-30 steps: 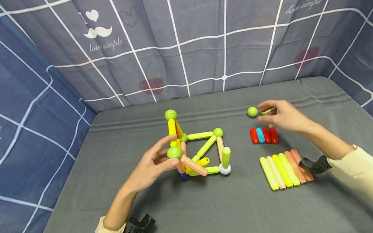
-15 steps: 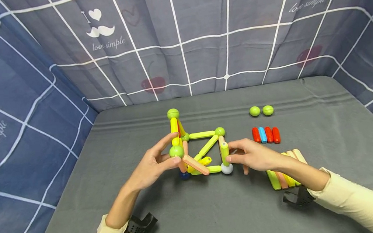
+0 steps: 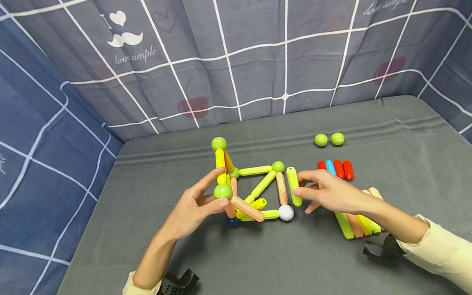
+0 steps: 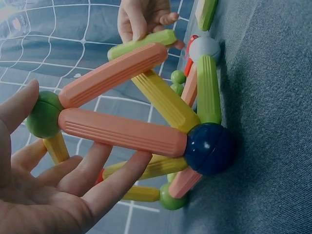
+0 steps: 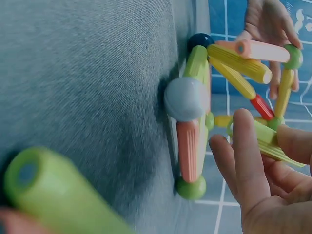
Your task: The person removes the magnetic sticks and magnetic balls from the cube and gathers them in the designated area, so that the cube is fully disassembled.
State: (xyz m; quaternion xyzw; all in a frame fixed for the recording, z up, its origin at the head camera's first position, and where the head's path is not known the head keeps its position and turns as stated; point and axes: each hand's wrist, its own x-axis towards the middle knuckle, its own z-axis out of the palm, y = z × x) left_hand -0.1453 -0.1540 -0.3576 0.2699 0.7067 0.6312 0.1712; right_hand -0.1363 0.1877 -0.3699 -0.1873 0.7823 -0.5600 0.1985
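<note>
A frame of chunky toy sticks and balls, a magnetic building set by its look, stands on the dark cloth. My left hand (image 3: 191, 212) steadies its raised green ball (image 3: 222, 192) between thumb and fingers, with fingers also behind a salmon stick (image 4: 122, 132) that runs down to a navy ball (image 4: 210, 147). My right hand (image 3: 328, 193) pinches a lime green stick (image 3: 294, 187) by thumb and fingertips, just right of the frame. Below it, the white ball (image 3: 286, 213) forms the frame's near right corner, with a salmon stick (image 3: 281, 188) and a lime one attached.
Two green balls (image 3: 329, 140) lie at the back right. Several short red and blue sticks (image 3: 339, 170) are in a row in front of them. Longer sticks (image 3: 352, 226) lie side by side, partly under the right forearm. A grid-patterned curtain (image 3: 252, 47) stands behind.
The right hand has come left from the loose green balls, gripped the lime stick standing on the white ball, and pulled it off to the right. The left hand keeps its place.
</note>
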